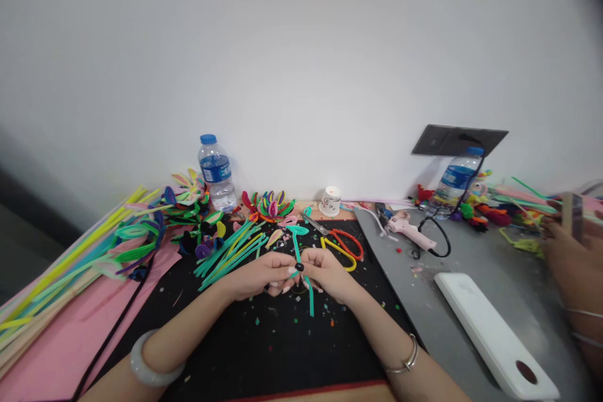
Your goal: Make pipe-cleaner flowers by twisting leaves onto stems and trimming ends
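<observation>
Both hands meet over the black mat, fingers pinched around a teal pipe cleaner [296,246]. It stands roughly upright, with a leaf-shaped loop at its top and a tail hanging below the fingers. My left hand [271,271] grips it from one side, my right hand [328,271] from the other. A small dark round piece [299,267] sits on the stem between the thumbs; what it is I cannot tell. Left of my left hand lies a bundle of teal and yellow-green pipe cleaners [233,255]. Behind my right hand are scissors [346,245] with red and yellow handles.
Finished pipe-cleaner flowers [271,206], a water bottle [217,173] and a paper cup [330,201] stand along the wall. Right are a pink glue gun [412,232], a white oblong device [494,336] and another person's hand [568,257]. Long pipe cleaners [101,248] lie left on pink paper.
</observation>
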Available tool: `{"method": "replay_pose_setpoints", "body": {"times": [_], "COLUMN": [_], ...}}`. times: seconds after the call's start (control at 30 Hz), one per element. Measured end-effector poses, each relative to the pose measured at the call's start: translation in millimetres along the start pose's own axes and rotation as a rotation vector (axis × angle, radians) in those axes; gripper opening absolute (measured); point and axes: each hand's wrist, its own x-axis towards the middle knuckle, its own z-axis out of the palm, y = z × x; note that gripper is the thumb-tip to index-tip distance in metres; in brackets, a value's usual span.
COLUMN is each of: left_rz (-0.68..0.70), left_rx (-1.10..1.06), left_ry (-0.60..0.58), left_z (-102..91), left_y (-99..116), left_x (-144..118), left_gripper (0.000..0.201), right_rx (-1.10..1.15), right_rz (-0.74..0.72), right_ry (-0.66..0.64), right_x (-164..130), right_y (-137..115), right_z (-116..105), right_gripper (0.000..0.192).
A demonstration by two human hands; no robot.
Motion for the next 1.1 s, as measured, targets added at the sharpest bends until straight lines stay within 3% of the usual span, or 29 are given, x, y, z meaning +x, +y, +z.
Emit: {"method": "replay_pose_setpoints", "body": {"times": [0.37, 0.6, 0.77, 1.0, 1.1], "left_rz": [-0.005, 0.019, 0.093, 0.34, 0.388], "left_rx": [-0.052, 0.058, 0.303, 0.85, 0.945], "left_ry": [0.028, 0.11, 0.223, 0.414, 0.453], "left_z": [0.3, 1.5, 3.1, 15.3, 17.4], "left_y": [-2.0, -1.6, 0.4, 0.2, -0.3], "left_x": [1.3, 2.3, 2.9, 2.1, 1.6], "left_gripper": [0.032, 0.028, 0.026, 0.03, 0.028], "right_rx": [0.076, 0.006, -0.046, -0.031, 0.028], "right_rz": [0.024, -0.002, -0.032, -0.042, -0.02], "right_ry": [-0.025, 0.001, 0.073, 0.254, 0.269], "right_x": [1.3, 0.2, 1.3, 4.8, 4.4], "right_y": [4.4, -4.7, -6.4, -1.2, -0.2], "right_z": [0.9, 4.1, 5.7, 9.9, 9.3], "right_gripper": [0.032, 0.033, 0.029, 0.024, 0.024]}}
